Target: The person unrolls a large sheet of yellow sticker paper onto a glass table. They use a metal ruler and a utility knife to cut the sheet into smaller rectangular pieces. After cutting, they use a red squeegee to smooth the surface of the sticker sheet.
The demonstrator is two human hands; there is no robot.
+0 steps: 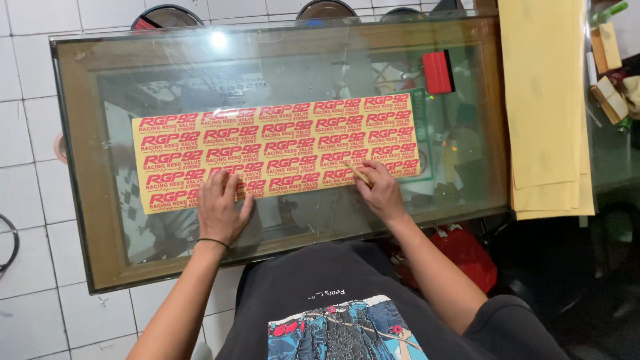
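A long yellow sticker sheet (280, 143) with rows of red printed labels lies flat on a glass-topped table (87, 220). My left hand (221, 208) presses flat on the sheet's near edge, fingers spread. My right hand (381, 191) rests on the sheet's lower right part and pinches a thin, pale stick-like tool (357, 172), its tip on the labels.
A red squeegee block (438, 71) lies on the glass at the back right. A stack of plain yellow sheets (547, 107) hangs over the table's right end. Small boxes (610, 73) sit further right. White tiled floor lies to the left.
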